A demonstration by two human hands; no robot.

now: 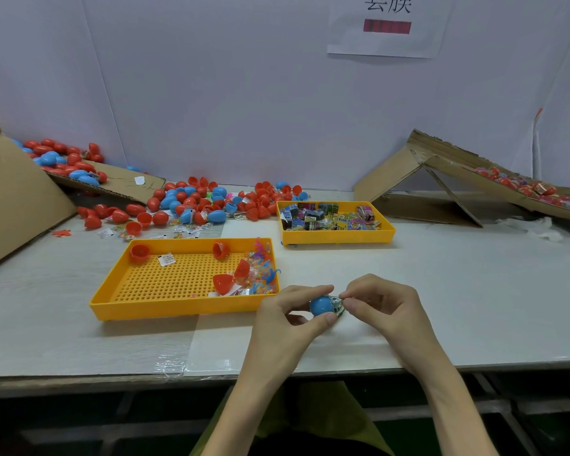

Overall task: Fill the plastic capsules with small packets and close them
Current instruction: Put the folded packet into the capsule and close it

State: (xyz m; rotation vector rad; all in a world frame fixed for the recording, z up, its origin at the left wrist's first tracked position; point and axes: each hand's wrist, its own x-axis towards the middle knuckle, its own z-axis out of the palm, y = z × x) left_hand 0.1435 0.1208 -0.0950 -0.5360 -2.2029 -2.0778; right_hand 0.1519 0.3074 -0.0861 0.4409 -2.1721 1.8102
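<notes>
1. Step in hand, as I judge it: filling one capsule; a packet (337,304) is being worked into the mouth of a blue capsule half (321,305), held above the table just off the near right corner of the perforated yellow tray (112,292).
2. Grip: the left hand (287,319) holds the blue half, thumb below and fingers curled close over it; the right hand (380,306) pinches the packet narrowly between thumb and forefinger at the half's mouth.
3. The thing itself: a smooth, rounded shell of bright blue plastic, open end toward the right hand; the packet is printed and crinkled, part of it outside the mouth; how deep it sits I cannot tell.
4. Next move, by my judgement: tuck the packet fully inside so nothing crosses the rim; then fetch a mating half; red halves (222,283) lie inside the tray at its right end; the rims must be squared and pressed together.
5. Supplies: more packets fill a second yellow tray (336,237) beyond the perforated tray's far right corner; a loose pile of halves (211,202) lies behind its far edge.
</notes>
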